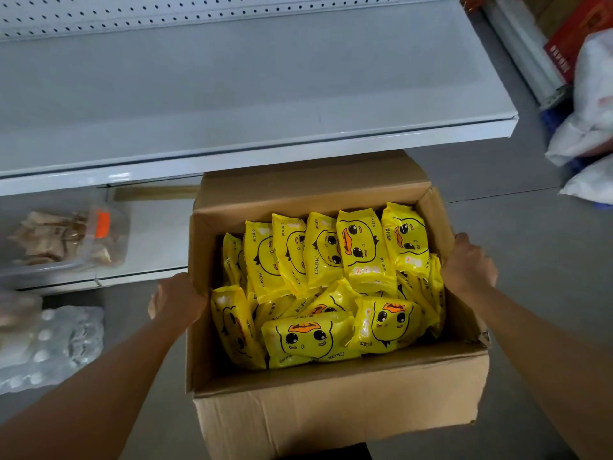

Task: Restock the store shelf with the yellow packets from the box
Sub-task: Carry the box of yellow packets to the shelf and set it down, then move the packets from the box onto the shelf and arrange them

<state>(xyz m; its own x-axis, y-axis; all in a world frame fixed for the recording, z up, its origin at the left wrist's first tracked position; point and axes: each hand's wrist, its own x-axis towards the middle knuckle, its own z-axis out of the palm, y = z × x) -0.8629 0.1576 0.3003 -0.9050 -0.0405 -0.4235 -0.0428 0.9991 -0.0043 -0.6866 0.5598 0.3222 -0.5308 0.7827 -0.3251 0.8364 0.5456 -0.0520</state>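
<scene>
Yellow packets [331, 290]: many, each printed with a cartoon duck face, piled inside the open cardboard box; a back row stands on edge and leans, while those nearer the camera lie flat or tilted on top of one another.
Box [331, 406]: brown cardboard, top flaps folded open, directly below the front edge of the shelf; its far flap reaches under that edge.
Left hand [177, 298]: grips the left wall of the box at its top edge, fingers curled over the rim toward the inside, right by the leftmost packets.
Right hand [467, 267]: pressed against the right wall of the box near the top, fingers curled round the edge of the side flap.
Arms: both bare, stretched forward from the lower corners, one on each side of the box.
Shelf [252, 94]: white metal, wide and flat, with a perforated white back panel above it; it sits just behind and above the box.
Lower shelf [156, 234]: white, to the left of the box, carrying a clear plastic tub [71, 240] of pale brown packets with an orange label.
Plastic-wrapped bundle [49, 346]: clear wrap round white-capped items, on the floor at lower left, well apart from the box.
White bags [590, 121]: heaped at the right edge beside a red carton [575, 38].
Floor [517, 227]: grey and smooth.
</scene>
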